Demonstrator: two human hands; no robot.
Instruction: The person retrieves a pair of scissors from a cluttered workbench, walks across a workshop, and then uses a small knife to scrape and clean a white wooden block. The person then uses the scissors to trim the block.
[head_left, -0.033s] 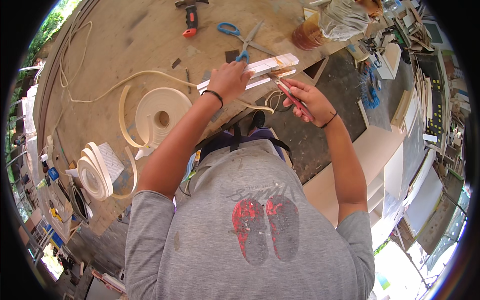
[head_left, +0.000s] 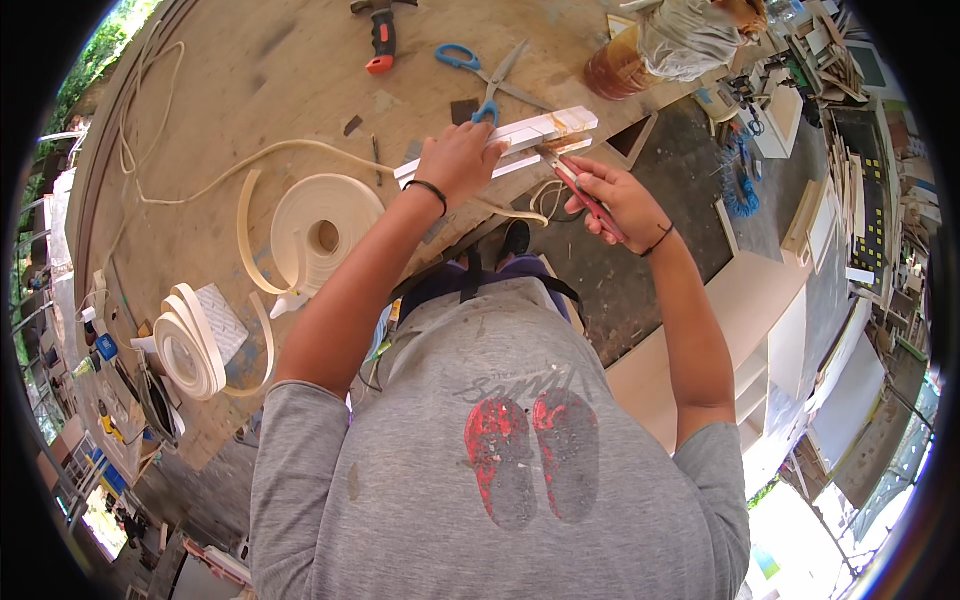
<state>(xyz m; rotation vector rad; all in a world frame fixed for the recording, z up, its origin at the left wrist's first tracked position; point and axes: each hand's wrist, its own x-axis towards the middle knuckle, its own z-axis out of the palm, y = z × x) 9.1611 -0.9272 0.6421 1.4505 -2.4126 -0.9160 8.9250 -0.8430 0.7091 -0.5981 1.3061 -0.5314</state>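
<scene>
My left hand (head_left: 460, 163) is closed over a long white strip (head_left: 545, 128), possibly of coated board, at the near edge of the workbench. Brownish smears mark the strip's right end. In my right hand (head_left: 622, 200) is a red-handled utility knife (head_left: 590, 200), its tip up against the right part of the strip. Blue-handled scissors (head_left: 492, 80) lie spread apart just beyond my left hand. A dark pencil-like stick (head_left: 377, 160) and small dark scraps lie to the left of that hand.
A large roll of pale edge banding (head_left: 350, 205) and a smaller roll (head_left: 185, 350) lie on the workbench (head_left: 240, 120) at left. A hammer (head_left: 382, 40) is at the far side. A brown-filled container (head_left: 615, 68) with plastic stands far right. Pale panels (head_left: 700, 340) are at lower right.
</scene>
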